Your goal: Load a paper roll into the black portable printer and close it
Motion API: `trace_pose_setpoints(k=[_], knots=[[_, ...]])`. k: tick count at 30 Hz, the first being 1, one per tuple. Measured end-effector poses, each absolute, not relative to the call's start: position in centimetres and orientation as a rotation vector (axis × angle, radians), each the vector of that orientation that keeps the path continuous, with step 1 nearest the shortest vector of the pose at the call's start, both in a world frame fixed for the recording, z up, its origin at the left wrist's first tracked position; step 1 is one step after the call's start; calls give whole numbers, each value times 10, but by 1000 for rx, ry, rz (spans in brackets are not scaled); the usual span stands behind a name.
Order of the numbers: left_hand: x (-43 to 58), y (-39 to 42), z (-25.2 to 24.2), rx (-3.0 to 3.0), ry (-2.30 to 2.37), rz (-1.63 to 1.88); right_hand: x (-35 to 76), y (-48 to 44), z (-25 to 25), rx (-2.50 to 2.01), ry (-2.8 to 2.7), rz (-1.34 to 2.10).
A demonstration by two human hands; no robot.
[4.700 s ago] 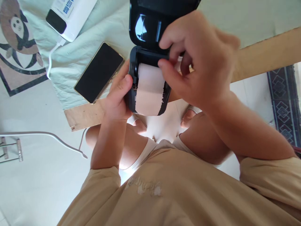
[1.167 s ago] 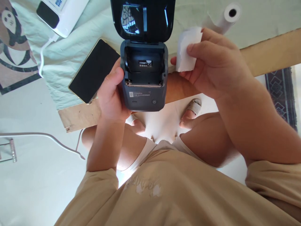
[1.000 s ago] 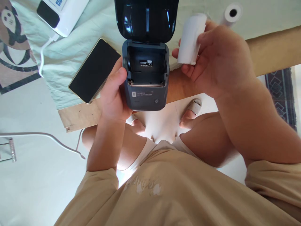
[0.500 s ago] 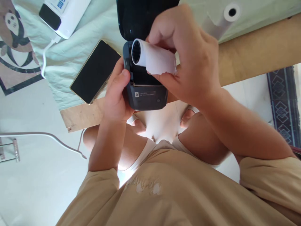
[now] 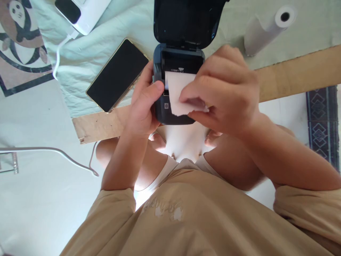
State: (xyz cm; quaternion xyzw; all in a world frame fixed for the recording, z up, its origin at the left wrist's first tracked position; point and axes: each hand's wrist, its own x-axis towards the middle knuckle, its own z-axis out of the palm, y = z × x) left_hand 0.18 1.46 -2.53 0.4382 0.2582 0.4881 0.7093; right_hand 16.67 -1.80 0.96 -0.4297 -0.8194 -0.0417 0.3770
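A small black label printer (image 5: 170, 119) is gripped at its left side by my left hand (image 5: 145, 101), thumb on the top edge. Its black lid (image 5: 186, 23) stands open, swung away from me. White paper (image 5: 178, 94) comes out of the printer's bay and lies over its front edge, covering part of the printed panel. My right hand (image 5: 223, 90) pinches the paper's loose end between thumb and fingers. The roll that the paper comes from is mostly hidden inside the bay and behind the paper.
A black-screened phone (image 5: 117, 74) lies left of the printer on the green cloth (image 5: 103, 39). Behind it is a white device (image 5: 90, 16) with a white cable (image 5: 57, 58). Another white paper roll (image 5: 269, 32) rests at the right, beyond the wooden table edge (image 5: 295, 73).
The paper roll has gone from my right hand's grip above the printer down into the bay. My right hand now holds only the loose paper end, nearer to me. The view has shifted slightly.
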Motion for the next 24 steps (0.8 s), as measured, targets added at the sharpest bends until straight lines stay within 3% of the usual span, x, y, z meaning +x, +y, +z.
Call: trace_pose_setpoints(k=[7,15,24], knots=[[-3,13,-19,1077,693,1017,172,-26,9,-980,-2158,2],[-7,19,-32,1242,663,981,187,-5,13,-1248,-1449,466],[-7,16,-34,1217,625,1063,195,-9,15,-1137,-1948,494]])
